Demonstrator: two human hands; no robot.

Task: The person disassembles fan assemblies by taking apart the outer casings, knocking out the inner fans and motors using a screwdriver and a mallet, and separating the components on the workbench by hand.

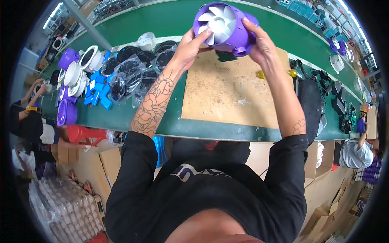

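Note:
Both hands hold up a purple cylindrical housing (245,36) with a white fan (219,25) inside its open end, above the far part of a tan board (227,97). My left hand (189,47) grips the housing's left side, its thumb at the white blades. On the right side, my right hand (259,40) is wrapped round the purple wall with its thumb on top. A short round stub sticks out at the housing's lower edge. Under the housing, a dark green piece (226,56) lies partly hidden at the board's back edge.
Bagged black round parts (131,69), blue pieces (97,90) and white and purple housings (73,75) lie left on the green table (170,121). Black parts and cables (322,81) lie right. Co-workers sit at far left (30,121) and far right (356,153).

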